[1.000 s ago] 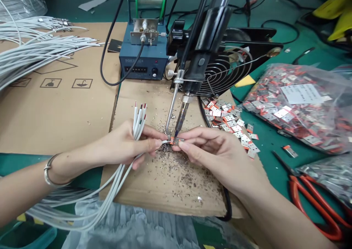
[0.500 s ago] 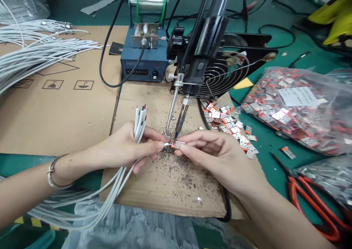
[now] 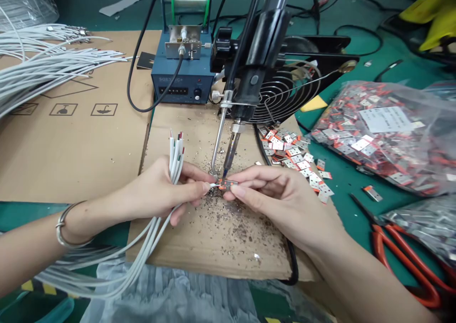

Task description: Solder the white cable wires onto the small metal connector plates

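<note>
Held white cables [image 3: 173, 159] bunched in the left hand [image 3: 171, 189] near the left edge of the speckled cardboard [image 3: 199, 247], pinching one cable end [image 3: 213, 185] toward the middle, right below the soldering iron [image 3: 231, 147], beside a small metal connector [image 3: 226, 184] pinched in the right hand [image 3: 278, 194]; seemed to touch iron to connector, though too small to be sure. Risked, by the look of it, a burn or crooked alignment from any slip of either pinch, and knocking loose connectors [image 3: 302, 156] off the cardboard's right edge through a careless swing.
</note>
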`<state>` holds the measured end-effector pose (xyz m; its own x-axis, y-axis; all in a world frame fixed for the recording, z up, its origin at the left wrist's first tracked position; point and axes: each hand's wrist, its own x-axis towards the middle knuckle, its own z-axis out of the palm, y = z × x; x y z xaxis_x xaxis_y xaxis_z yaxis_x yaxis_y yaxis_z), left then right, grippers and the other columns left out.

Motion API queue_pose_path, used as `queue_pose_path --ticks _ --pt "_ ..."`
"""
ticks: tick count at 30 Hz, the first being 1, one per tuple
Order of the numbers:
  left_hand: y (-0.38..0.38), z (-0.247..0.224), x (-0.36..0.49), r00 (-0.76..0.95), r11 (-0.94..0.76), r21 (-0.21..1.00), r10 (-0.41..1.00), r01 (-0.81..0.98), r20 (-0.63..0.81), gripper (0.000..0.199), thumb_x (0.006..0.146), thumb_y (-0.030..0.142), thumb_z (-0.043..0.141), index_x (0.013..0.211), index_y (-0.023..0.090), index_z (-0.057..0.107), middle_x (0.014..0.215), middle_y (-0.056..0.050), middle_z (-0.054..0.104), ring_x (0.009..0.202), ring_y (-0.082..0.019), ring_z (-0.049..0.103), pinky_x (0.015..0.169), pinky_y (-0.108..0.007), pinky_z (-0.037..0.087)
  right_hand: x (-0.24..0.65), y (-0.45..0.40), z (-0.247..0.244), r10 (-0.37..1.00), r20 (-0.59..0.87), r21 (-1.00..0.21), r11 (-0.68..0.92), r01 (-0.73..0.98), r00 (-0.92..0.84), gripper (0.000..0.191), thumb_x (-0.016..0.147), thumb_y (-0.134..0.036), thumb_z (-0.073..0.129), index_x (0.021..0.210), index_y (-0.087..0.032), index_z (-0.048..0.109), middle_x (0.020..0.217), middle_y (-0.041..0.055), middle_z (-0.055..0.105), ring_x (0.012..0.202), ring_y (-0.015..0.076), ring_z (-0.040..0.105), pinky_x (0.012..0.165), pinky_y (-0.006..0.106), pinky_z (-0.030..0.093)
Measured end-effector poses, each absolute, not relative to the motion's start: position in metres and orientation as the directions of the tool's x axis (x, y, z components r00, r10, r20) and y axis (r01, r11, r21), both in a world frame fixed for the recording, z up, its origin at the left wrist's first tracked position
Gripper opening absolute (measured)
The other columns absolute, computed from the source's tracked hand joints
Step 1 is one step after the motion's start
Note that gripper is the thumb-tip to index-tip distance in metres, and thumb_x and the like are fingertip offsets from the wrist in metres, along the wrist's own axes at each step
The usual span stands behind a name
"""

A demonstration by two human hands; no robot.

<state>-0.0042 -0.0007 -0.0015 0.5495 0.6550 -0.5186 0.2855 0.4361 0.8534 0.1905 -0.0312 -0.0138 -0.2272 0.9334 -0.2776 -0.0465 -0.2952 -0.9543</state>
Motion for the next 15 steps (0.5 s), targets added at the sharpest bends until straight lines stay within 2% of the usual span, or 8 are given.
queue_pose_path --ticks 10,15 --pt "-0.0004 -0.0009 0.0 0.506 0.429 0.845 0.677 0.32 -0.535 0.011 0.08 0.02 0.056 0.087 0.014 0.061 0.04 0.008 0.051 0.025 -0.002 0.043 0.025 -0.007 0.028 0.1863 -0.0314 -0.0148 0.959 -0.238 -0.971 -0.233 0.051 -0.154 0.005 0.066 -0.019 0.068 0.071 -0.019 0.066 0.063 0.0022 0.072 0.058 0.0118 0.068 0.051 0.016 0.052" --pt "0.0 0.0012 0.0013 0.505 0.415 0.845 0.678 0.336 -0.534 0.008 0.08 0.021 0.056 0.083 0.014 0.058 0.035 0.01 0.047 0.025 -0.003 0.041 0.026 -0.008 0.027 0.1871 -0.0303 -0.0144 0.951 -0.26 -0.965 -0.253 0.063 -0.167 0.005 0.067 -0.02 0.067 0.071 -0.019 0.066 0.064 0.0017 0.072 0.06 0.012 0.068 0.054 0.017 0.053"
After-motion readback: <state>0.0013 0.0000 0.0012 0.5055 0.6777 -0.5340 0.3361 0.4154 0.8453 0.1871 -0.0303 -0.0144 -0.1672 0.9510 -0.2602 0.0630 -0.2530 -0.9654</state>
